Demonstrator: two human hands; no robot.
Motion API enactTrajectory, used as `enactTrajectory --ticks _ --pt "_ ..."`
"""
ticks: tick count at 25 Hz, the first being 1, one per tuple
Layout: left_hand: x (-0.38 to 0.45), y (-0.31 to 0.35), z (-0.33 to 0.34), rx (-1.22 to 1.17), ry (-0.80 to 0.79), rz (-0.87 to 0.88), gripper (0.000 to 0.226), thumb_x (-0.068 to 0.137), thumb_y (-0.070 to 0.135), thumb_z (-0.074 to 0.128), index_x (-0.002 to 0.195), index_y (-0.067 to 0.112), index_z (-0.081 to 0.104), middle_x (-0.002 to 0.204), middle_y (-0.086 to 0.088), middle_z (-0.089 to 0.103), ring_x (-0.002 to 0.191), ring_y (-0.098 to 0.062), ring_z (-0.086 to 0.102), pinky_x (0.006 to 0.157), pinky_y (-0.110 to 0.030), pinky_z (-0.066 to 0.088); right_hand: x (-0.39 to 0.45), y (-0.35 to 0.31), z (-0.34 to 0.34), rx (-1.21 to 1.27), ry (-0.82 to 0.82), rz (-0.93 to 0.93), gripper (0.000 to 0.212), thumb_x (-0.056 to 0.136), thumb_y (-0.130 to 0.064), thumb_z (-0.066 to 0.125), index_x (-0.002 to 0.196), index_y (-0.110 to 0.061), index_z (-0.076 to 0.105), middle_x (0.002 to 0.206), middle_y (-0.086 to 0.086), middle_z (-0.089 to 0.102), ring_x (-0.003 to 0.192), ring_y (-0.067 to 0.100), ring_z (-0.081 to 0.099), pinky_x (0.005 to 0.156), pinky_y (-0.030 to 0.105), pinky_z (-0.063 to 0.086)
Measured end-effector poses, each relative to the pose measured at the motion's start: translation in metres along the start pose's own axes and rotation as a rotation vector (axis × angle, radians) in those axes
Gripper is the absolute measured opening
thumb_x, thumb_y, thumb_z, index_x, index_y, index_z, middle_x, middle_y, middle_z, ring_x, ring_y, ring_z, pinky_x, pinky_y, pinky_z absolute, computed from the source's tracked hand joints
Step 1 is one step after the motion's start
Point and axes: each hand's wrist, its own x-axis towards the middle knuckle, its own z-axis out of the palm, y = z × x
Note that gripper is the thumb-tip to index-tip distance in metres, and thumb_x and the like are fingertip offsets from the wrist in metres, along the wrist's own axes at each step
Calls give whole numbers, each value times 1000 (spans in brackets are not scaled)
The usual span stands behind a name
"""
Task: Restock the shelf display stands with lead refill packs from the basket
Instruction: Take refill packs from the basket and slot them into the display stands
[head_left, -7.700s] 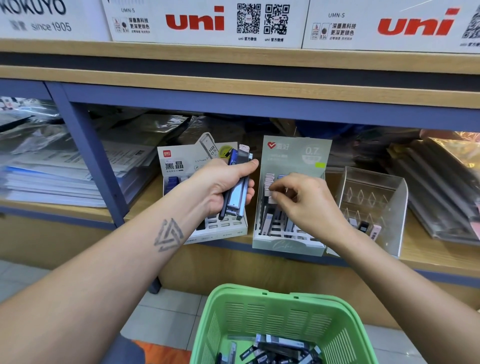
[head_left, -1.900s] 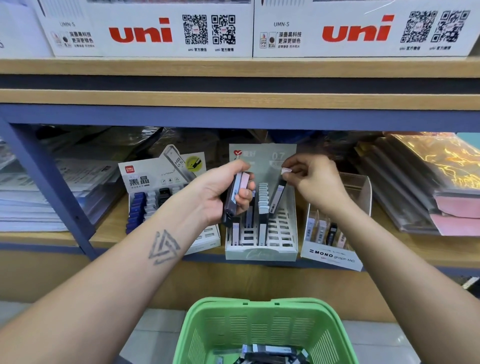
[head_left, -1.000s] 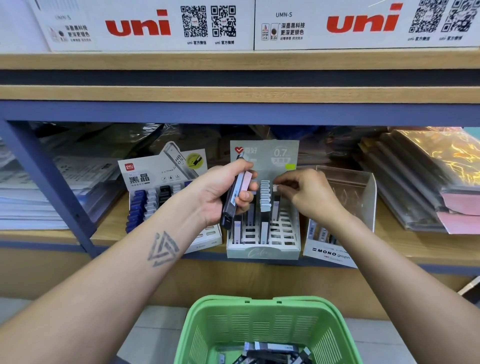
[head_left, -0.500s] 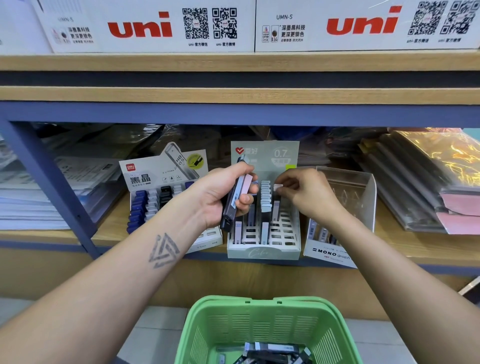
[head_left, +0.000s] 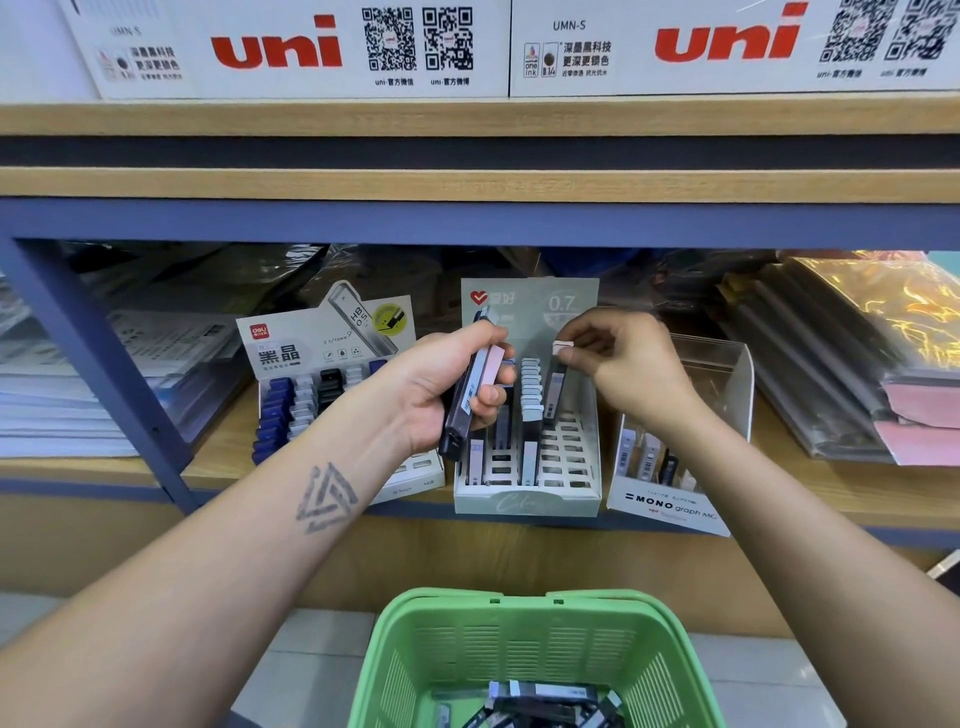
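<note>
My left hand (head_left: 441, 387) grips a bundle of lead refill packs (head_left: 470, 395), dark and pink, in front of the pale green 0.7 display stand (head_left: 524, 501). My right hand (head_left: 623, 364) pinches the white cap of a dark refill pack (head_left: 555, 387), held upright over the stand's right-hand slots. Several packs stand in the stand's rows. The white HB 0.5 stand (head_left: 332, 343) sits to the left, holding blue, white and black packs. The green basket (head_left: 524, 623) is below, with several packs at its bottom.
A clear MONO graph stand (head_left: 670, 506) with a few packs sits right of the green stand. Wrapped paper stacks (head_left: 857, 364) lie at the shelf's right, and more wrapped sheets (head_left: 78, 395) at the left. A blue upright post (head_left: 98, 374) stands left. White uni boxes (head_left: 291, 47) line the shelf above.
My right hand has lifted a little from the stand's slots, now pinching a dark pack by its white cap. My left hand keeps the bundle in place.
</note>
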Motion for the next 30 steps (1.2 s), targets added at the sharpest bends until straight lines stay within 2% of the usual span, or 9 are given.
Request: enactTrajectory --ticks 5,10,13,17,21,24,26,28,30 --pt "-1 1 0 -5 -8 0 20 100 26 56 89 8 57 65 -6 54 41 -10 41 35 -17 32 -4 3 -3 -20 -26 30 11 87 -15 79 88 -25 73 82 -11 71 80 7 67 76 24 54" --pt "-1 0 -1 -11 -20 4 21 100 25 56 88 8 56 65 -6 54 40 -10 41 35 -17 32 -6 12 12 -177 -45 -15 18 94 -20 68 108 -26 78 104 -8 76 101 13 68 93 37 55" --pt "-1 0 -3 -11 -21 2 21 100 25 56 88 8 56 66 -7 54 40 -10 42 34 -17 33 -5 10 13 -275 -51 -20 21 97 -24 64 113 -28 75 111 -5 75 105 20 67 92 41 55" --pt "-1 0 -4 4 -12 -5 21 100 26 56 89 8 57 67 -7 55 41 -10 43 35 -17 33 -5 9 13 -325 -96 -39 20 96 -27 65 113 -24 73 106 2 75 101 25 67 86 43 56" --pt "-3 -2 -3 15 -36 -2 22 100 27 57 94 7 58 67 -8 56 42 -11 43 36 -17 33 -7 2 10 -352 -105 -38 28 97 -23 62 124 -23 71 116 -1 73 106 22 67 92 38 55" --pt "-6 -3 0 60 -90 -4 31 100 32 58 109 3 57 73 -12 61 44 -13 47 35 -18 36 -1 -21 -2 -10 -36 51 26 97 -20 63 122 -19 71 106 -3 75 91 13 70 83 28 55" --pt "-8 -4 3 102 -114 1 40 100 36 57 116 0 55 78 -16 66 46 -15 50 35 -19 38 -2 -39 -8 324 -164 178 19 98 -19 65 114 -13 74 97 4 77 82 12 72 71 26 56" --pt "-10 -5 6 143 -147 4 48 97 41 58 118 -1 54 81 -17 67 46 -14 49 35 -19 39 -10 -48 -8 514 -306 242 19 98 -17 65 110 -7 75 97 11 77 82 15 71 71 29 57" --pt "-11 -8 7 177 -171 4 50 94 47 60 114 1 55 78 -13 65 44 -13 46 34 -18 37 -15 -49 -5 603 -318 271 15 95 -13 68 105 -4 76 95 15 76 82 21 68 73 33 57"
